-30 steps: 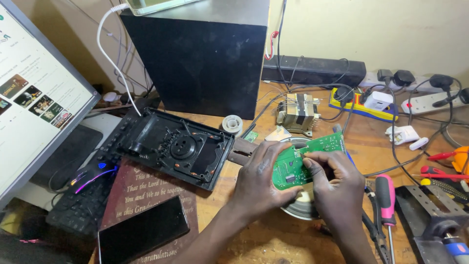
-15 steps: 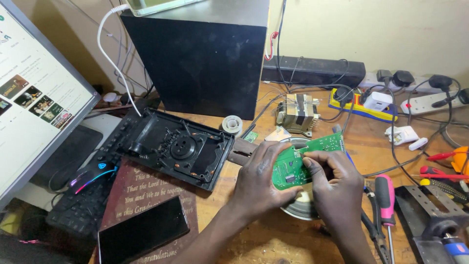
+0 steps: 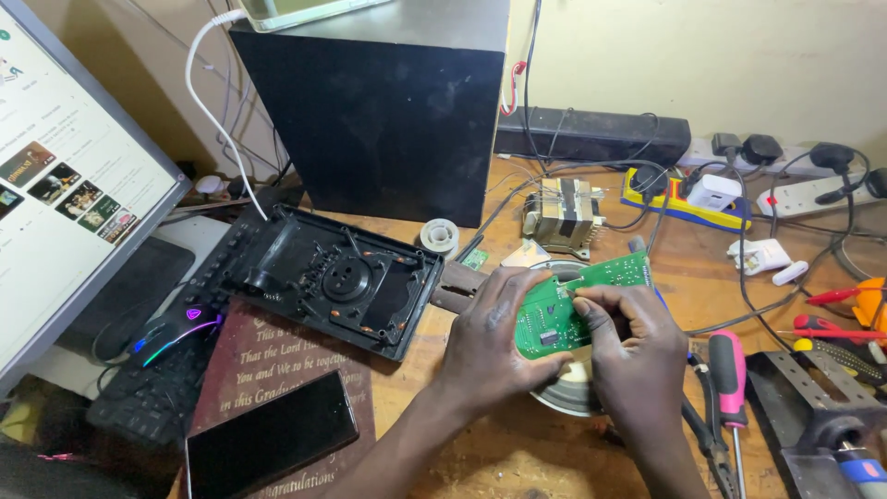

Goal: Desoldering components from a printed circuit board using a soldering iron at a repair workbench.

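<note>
A: What did we hold?

B: Our left hand (image 3: pixel 490 346) and right hand (image 3: pixel 637 356) both gripped the green circuit board (image 3: pixel 577 300) by its edges, above a round metal disc (image 3: pixel 564 393).

A: And beyond it?

B: At 10 o'clock lay the black plastic housing (image 3: pixel 333 277); at 12 o'clock stood the transformer (image 3: pixel 564 212).

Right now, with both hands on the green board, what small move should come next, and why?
Probably tilt the green board a little toward the camera. The left hand grips its left edge while the right hand pinches something small on its face, too small to tell. The board hangs over the round speaker, and the fingers hide part of it, so a tilt might show the spot better.
</note>
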